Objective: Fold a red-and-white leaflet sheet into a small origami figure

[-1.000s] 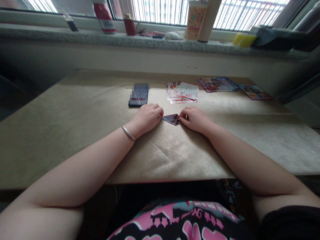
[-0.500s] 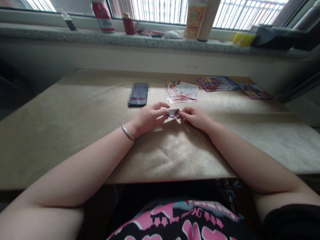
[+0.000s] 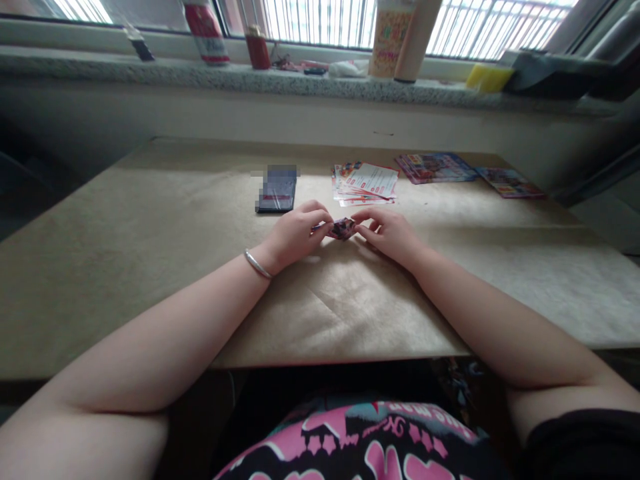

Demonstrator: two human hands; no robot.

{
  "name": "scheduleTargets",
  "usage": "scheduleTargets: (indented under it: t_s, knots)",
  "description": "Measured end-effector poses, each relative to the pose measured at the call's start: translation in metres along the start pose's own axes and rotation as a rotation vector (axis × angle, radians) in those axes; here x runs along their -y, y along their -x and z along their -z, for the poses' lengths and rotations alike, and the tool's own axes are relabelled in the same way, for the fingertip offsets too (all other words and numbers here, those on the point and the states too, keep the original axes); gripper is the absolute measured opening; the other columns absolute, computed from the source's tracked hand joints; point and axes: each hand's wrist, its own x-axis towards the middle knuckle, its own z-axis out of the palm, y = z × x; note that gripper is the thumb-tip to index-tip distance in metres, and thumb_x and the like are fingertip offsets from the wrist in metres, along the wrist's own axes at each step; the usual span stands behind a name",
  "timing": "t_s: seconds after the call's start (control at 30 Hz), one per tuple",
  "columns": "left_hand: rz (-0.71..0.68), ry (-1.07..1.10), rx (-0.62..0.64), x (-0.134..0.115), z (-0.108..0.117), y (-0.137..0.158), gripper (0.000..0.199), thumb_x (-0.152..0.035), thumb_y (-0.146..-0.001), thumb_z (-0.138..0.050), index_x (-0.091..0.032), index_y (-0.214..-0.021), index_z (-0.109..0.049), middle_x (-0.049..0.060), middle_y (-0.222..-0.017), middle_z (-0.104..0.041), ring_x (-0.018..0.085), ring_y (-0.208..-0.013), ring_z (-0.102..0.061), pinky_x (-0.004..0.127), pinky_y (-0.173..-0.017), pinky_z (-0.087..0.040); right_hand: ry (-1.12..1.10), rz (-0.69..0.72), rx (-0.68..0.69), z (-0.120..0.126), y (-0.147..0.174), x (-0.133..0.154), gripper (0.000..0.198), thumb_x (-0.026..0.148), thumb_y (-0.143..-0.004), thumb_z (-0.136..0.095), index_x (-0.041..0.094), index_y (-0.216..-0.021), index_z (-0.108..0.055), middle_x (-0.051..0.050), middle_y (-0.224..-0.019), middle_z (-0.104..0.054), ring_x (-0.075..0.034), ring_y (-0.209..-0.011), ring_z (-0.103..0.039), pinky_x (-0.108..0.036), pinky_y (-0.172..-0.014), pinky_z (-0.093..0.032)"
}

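Observation:
Between my two hands, just above the table, is a small printed card [image 3: 343, 229] with dark and pinkish colours; it looks bent or folded. The fingers of my left hand [image 3: 303, 230] are closed on the card's left end, and a silver bangle circles that wrist. At the card's right end, the thumb and forefinger of my right hand [image 3: 387, 232] lie against its edge and upper corner. Beyond the hands lies a loose fanned stack of white, red-edged printed cards [image 3: 367, 183]. A dark flat item with a shiny, partly blurred surface [image 3: 279, 189] lies beyond my left hand.
Colourful printed cards [image 3: 437, 167] lie overlapped at the back right, with another colourful pile [image 3: 510, 183] farther right. The pale table [image 3: 125, 267] meets a wall under a stone windowsill [image 3: 300, 83]. On the sill stand a can [image 3: 206, 33], a red bottle [image 3: 257, 50] and a patterned cup [image 3: 390, 40].
My left fingers have closed on the card's left end, while my right fingers have loosened and shifted to its right edge. The card has turned, showing more of its printed face.

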Motion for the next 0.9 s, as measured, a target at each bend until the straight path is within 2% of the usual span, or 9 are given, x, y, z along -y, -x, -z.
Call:
scheduleTargets:
  t_s: [0.2,0.4,0.6,0.9]
  knots:
    - [0.100,0.060,0.020,0.0040,-0.0028,-0.0024,0.019,-0.024,-0.090,-0.052,-0.015,-0.088,-0.068,0.007,-0.097,-0.065,0.017,-0.092,-0.061,0.032,-0.087,-0.052,0.073,0.027,0.020,-0.0021,-0.0018,-0.0005,0.019,0.031,-0.089,-0.060,0.021,-0.096,-0.075,-0.003,-0.088,-0.074,-0.014,-0.069,-0.061,-0.028,-0.067,-0.046]
    - [0.146,0.062,0.035,0.0095,-0.0076,-0.0032,0.017,-0.025,-0.087,-0.056,-0.015,-0.086,-0.070,0.007,-0.096,-0.065,0.017,-0.089,-0.061,0.032,-0.086,-0.052,0.094,-0.028,0.004,-0.0061,-0.0057,-0.0010,0.021,0.033,-0.090,-0.059,0.021,-0.094,-0.075,-0.004,-0.086,-0.073,-0.015,-0.070,-0.060,-0.029,-0.068,-0.045]
    - [0.129,0.043,0.050,0.0100,-0.0104,-0.0034,0.018,-0.025,-0.086,-0.058,-0.016,-0.094,-0.072,0.006,-0.098,-0.067,0.016,-0.090,-0.062,0.030,-0.087,-0.051,0.104,0.029,-0.016,-0.0071,-0.0073,-0.0023,0.017,0.029,-0.088,-0.061,0.019,-0.091,-0.075,-0.004,-0.087,-0.068,-0.014,-0.069,-0.057,-0.027,-0.068,-0.045]
    - [0.090,-0.043,0.118,0.0039,-0.0102,-0.0059,0.020,-0.023,-0.087,-0.057,-0.016,-0.101,-0.071,0.006,-0.091,-0.069,0.019,-0.087,-0.061,0.033,-0.086,-0.049,0.180,0.063,0.007,-0.0100,-0.0094,-0.0038,0.013,0.025,-0.085,-0.063,0.019,-0.087,-0.074,-0.006,-0.092,-0.068,-0.016,-0.079,-0.059,-0.029,-0.075,-0.047]
